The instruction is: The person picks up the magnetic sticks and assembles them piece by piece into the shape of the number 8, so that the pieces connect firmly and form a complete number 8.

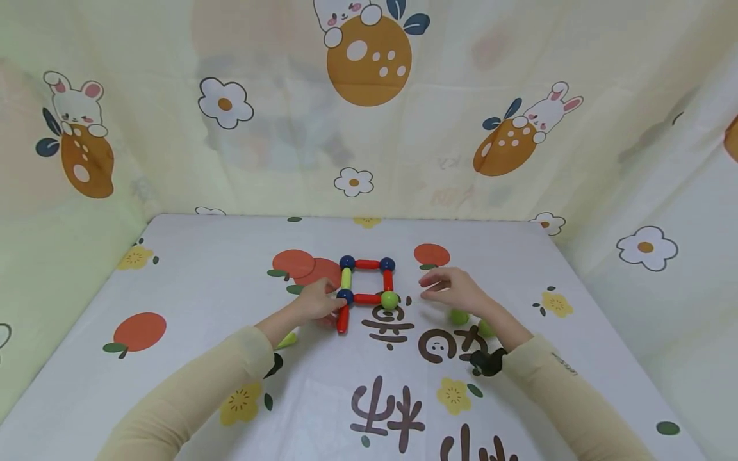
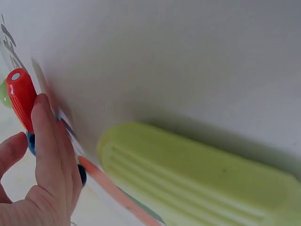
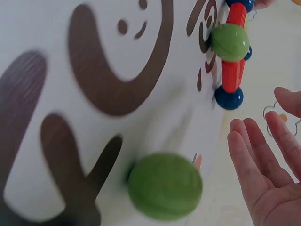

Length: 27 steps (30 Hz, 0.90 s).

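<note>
A square of magnetic rods and balls lies on the table, with blue balls at three corners and a green ball (image 1: 389,299) at the near right. Three sides are red rods; the left side is a yellow-green rod (image 1: 346,279). Another red rod (image 1: 343,320) juts toward me from the near-left blue ball (image 1: 344,296). My left hand (image 1: 313,301) pinches that ball, its fingers lying along the jutting rod (image 2: 21,99). Right of the square, my right hand (image 1: 455,291) hovers with relaxed, parted fingers and holds nothing.
A loose yellow-green rod (image 2: 197,169) lies under my left wrist. Two loose green balls, one nearer the square (image 1: 458,317) and one farther right (image 1: 486,328), rest under my right forearm. Printed curtains (image 1: 277,160) stand behind and beside the table (image 1: 190,269).
</note>
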Available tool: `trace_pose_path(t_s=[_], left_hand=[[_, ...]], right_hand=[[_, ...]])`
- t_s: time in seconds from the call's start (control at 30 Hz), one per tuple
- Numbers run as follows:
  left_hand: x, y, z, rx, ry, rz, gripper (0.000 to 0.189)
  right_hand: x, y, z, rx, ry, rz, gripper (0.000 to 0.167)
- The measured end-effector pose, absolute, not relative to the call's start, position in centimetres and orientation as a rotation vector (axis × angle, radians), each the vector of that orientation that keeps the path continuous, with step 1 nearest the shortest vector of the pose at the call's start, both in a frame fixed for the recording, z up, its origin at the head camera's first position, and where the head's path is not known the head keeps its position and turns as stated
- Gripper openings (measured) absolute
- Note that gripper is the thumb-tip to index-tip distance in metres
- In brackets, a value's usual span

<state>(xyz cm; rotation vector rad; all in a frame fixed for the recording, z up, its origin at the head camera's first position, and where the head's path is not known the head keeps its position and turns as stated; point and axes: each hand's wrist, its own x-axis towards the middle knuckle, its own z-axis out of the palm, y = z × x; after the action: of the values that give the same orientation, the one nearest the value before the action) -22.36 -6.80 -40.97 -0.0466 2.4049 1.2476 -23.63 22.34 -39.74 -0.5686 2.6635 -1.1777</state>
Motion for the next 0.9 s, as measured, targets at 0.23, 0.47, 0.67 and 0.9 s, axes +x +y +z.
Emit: trace_pose_path(t_s=[0.23, 0.47, 0.67, 0.9], left_hand=[[-22.6, -6.6, -41.3, 0.027, 2.520, 1.187, 0.037], [-23.0, -6.4, -41.1, 0.053, 2.610, 1.116, 0.037], [-23.6, -6.3, -40.9, 0.251, 2.795, 0.958, 0.033], [-23.9, -6.0, -41.0, 0.301, 2.788, 0.936, 0.023]], right_hand=[[-23.2, 24.3, -39.5, -0.580, 2.724, -1.111, 0.031], [-22.7, 25.8, -38.9, -0.546, 2.751, -1.022, 0.033], [-22.6, 26.8, -38.9, -0.524, 2.727, -0.954, 0.035], [-22.4, 27.0, -39.1, -0.495, 2.662, -0.891, 0.038]])
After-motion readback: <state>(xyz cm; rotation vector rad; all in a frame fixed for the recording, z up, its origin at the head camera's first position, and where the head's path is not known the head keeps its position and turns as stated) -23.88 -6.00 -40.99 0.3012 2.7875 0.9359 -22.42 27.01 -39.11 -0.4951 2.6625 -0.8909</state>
